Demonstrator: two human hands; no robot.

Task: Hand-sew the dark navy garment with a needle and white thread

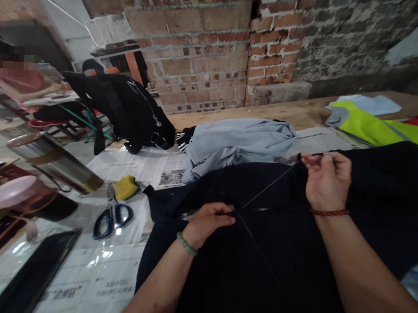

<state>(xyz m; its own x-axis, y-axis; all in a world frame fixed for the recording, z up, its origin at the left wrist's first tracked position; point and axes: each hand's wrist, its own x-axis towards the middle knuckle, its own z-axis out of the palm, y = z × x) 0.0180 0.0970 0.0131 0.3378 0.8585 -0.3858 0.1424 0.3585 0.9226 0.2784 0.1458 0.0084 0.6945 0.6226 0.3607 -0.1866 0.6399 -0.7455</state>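
Observation:
A large black garment (pixel 258 273) lies spread out in front of me. My left hand (pixel 205 224), with a green bead bracelet, pinches a fold of this garment between thumb and fingers. From the cloth beside those fingertips, a thin pale thread (pixel 271 183) runs taut up to the right. My right hand (pixel 328 180), wearing a red cord bracelet, is raised above the garment and closed on the thread's upper end. Whether a needle is in its fingers cannot be made out. Another stretch of thread lies slack on the cloth below my left fingertips.
Left of the garment, on newspaper under clear plastic, are blue-handled scissors (pixel 111 216), a yellow sponge-like piece (pixel 127 188), a dark phone (pixel 37 273) and a steel flask (pixel 58 161). Behind lie grey clothing (pixel 241 139), a black bag (pixel 127 109) and a neon-yellow garment (pixel 370 124). A person sits far left.

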